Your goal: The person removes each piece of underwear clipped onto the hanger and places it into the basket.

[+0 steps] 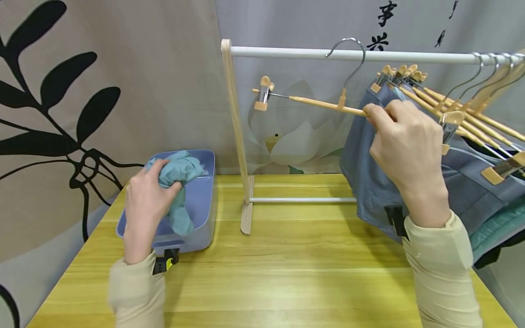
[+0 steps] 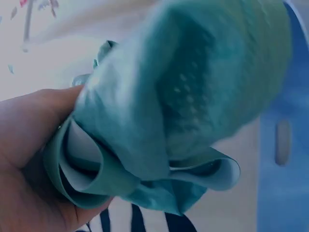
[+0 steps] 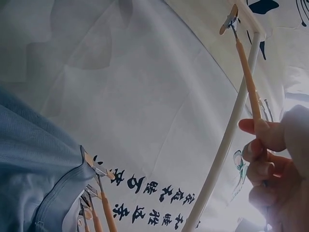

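My left hand point(image 1: 145, 200) grips a bunched teal garment point(image 1: 180, 171) over a blue plastic basin point(image 1: 208, 196). In the left wrist view the garment point(image 2: 125, 130) is crumpled into loose folds, with the thumb along its side. My right hand point(image 1: 410, 146) holds a wooden clip hanger point(image 1: 316, 103) by its bar, fingers curled round it. The metal hook point(image 1: 362, 50) of this hanger overlaps the white rail. At its left end a clip point(image 1: 264, 93) hangs with no cloth in it. In the right wrist view the hanger point(image 3: 247, 72) slants up from the fingers.
A rack with a white top rail point(image 1: 283, 53) and wooden side post point(image 1: 234, 123) stands on the wooden table point(image 1: 287, 273). On its right, several clip hangers point(image 1: 480, 118) carry blue-grey garments point(image 1: 369, 168) and a teal one point(image 1: 500, 232). A printed curtain point(image 1: 164, 68) hangs behind.
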{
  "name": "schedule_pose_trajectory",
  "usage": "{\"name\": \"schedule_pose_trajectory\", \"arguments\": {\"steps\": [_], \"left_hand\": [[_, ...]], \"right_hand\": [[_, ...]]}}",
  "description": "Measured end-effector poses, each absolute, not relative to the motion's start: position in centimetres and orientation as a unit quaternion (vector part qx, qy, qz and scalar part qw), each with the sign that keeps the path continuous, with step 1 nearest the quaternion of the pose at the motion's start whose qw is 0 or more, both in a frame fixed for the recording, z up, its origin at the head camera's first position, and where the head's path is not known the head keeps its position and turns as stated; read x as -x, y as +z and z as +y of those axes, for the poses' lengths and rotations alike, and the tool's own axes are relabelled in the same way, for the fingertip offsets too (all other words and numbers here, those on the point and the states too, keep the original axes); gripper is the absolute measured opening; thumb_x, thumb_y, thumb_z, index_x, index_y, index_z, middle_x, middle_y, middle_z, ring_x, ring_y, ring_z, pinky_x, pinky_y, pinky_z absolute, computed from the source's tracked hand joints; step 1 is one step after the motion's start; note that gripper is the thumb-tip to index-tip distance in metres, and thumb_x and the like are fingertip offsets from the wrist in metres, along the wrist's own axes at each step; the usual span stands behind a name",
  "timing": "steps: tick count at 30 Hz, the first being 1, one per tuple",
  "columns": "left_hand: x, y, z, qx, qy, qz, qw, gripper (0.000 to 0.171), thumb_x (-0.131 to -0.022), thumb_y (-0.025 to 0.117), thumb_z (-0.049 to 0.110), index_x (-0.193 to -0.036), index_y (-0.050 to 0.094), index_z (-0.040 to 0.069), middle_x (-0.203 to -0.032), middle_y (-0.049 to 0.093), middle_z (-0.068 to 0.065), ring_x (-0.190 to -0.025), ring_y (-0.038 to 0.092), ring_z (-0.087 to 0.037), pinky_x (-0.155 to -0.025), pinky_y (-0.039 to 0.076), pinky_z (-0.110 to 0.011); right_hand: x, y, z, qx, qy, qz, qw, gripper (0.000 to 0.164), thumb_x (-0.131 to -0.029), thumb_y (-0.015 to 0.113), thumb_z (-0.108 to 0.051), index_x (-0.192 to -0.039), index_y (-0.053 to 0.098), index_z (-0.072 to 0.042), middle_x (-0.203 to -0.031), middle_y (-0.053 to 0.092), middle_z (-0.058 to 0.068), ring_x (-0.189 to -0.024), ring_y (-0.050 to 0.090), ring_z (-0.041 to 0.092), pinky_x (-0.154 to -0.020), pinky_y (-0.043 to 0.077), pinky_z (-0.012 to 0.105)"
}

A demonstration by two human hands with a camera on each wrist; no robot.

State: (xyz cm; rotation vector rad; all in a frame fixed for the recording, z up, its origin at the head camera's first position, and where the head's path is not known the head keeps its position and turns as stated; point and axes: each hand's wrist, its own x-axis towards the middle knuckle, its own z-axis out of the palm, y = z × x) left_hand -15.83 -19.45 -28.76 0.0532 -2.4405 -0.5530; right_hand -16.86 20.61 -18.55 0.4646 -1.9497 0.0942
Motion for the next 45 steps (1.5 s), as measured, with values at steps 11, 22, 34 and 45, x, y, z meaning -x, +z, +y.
{"name": "schedule_pose_trajectory", "arguments": {"steps": [11,22,34,45], "left_hand": [[17.6,-31.0,-22.8,-0.094,-0.196,-0.952,0.213,0.049,-0.08,0.063,0.02,-0.125,0.051,0.003,-0.108,0.056,-0.035,-0.087,0.054,-0.052,-0.064,0.042,-0.053],[19.4,-33.0,-24.4,-0.105,-0.183,-0.968,0.138,0.049,-0.085,0.057,0.021,-0.128,0.046,0.001,-0.116,0.05,-0.038,-0.091,0.051,-0.056,-0.063,0.042,-0.055],[20.0,-34.1,-24.9,-0.109,-0.174,-0.977,0.05,0.051,-0.087,0.057,0.026,-0.127,0.044,-0.002,-0.12,0.047,-0.038,-0.098,0.048,-0.057,-0.07,0.042,-0.059],[20.4,-34.3,-22.8,-0.111,-0.165,-0.98,0.012,0.044,-0.09,0.052,0.026,-0.124,0.049,-0.001,-0.12,0.05,-0.034,-0.096,0.052,-0.054,-0.069,0.045,-0.056]], "right_hand": [[18.1,-17.6,19.5,-0.2,0.035,-0.826,0.526,0.022,-0.092,0.045,-0.008,-0.098,0.066,-0.005,-0.067,0.052,0.016,-0.056,0.046,0.034,-0.043,0.033,0.044],[18.8,-16.9,17.8,-0.19,0.009,-0.851,0.49,0.03,-0.08,0.045,0.005,-0.1,0.065,-0.005,-0.073,0.058,0.017,-0.066,0.055,0.038,-0.045,0.039,0.049],[19.2,-17.3,16.6,-0.198,-0.014,-0.86,0.47,0.029,-0.077,0.047,0.007,-0.1,0.063,-0.003,-0.076,0.059,0.017,-0.066,0.054,0.036,-0.047,0.041,0.046],[19.1,-17.2,16.2,-0.199,-0.014,-0.855,0.478,0.028,-0.077,0.047,0.007,-0.098,0.063,-0.003,-0.075,0.057,0.017,-0.065,0.053,0.036,-0.048,0.04,0.046]]}}
